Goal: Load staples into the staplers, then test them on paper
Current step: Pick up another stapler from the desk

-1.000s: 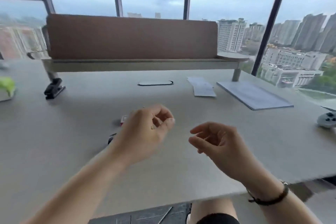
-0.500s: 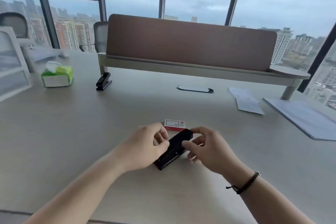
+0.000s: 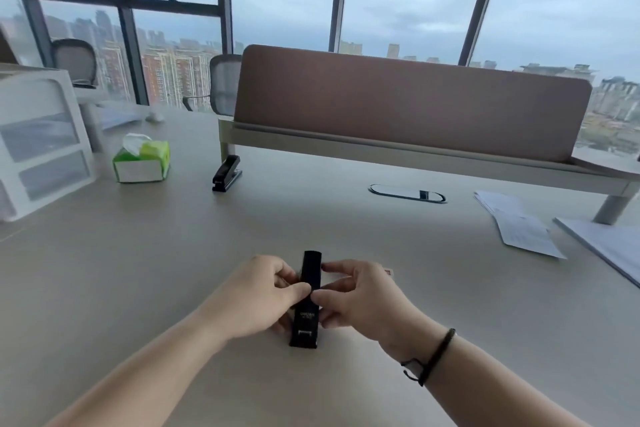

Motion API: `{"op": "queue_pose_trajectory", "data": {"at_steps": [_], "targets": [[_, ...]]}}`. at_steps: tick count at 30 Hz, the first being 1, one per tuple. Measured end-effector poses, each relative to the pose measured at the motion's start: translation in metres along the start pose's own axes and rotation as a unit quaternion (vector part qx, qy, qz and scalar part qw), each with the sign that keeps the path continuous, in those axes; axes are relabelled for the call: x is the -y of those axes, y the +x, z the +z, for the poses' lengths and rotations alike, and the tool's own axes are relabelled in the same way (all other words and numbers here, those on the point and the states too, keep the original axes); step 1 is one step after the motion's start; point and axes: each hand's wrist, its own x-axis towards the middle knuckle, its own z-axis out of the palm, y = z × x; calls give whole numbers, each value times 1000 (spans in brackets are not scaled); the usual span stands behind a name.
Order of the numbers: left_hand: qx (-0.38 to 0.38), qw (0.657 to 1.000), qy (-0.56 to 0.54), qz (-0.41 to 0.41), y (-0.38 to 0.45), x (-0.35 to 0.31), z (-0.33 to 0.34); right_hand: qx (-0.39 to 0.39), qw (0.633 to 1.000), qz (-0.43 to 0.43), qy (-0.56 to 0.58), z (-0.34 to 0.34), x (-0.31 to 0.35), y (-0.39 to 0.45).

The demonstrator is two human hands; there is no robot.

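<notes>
A black stapler lies lengthwise on the beige desk right in front of me. My left hand grips its left side and my right hand grips its right side, thumbs meeting on top. A corner of the red staple box shows just behind my right hand; the rest is hidden. A second black stapler stands farther back on the left. Loose sheets of paper lie at the right.
A green tissue pack and a white drawer unit stand at the left. A brown divider panel on a raised shelf crosses the back. A cable grommet sits mid-desk. A grey folder lies at the far right.
Both hands came down from the air onto the near stapler and turned it from slanted to pointing straight away from me. The view swung left and down.
</notes>
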Motion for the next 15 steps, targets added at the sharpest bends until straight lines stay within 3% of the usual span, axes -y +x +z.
{"op": "queue_pose_trajectory", "data": {"at_steps": [7,15], "targets": [[-13,1000,9,-9,102,4,-27,-18,999,25,-15,10,32,102],[-44,999,-6,5,234,-3,-25,-72,996,43,-8,-23,51,222]]}}
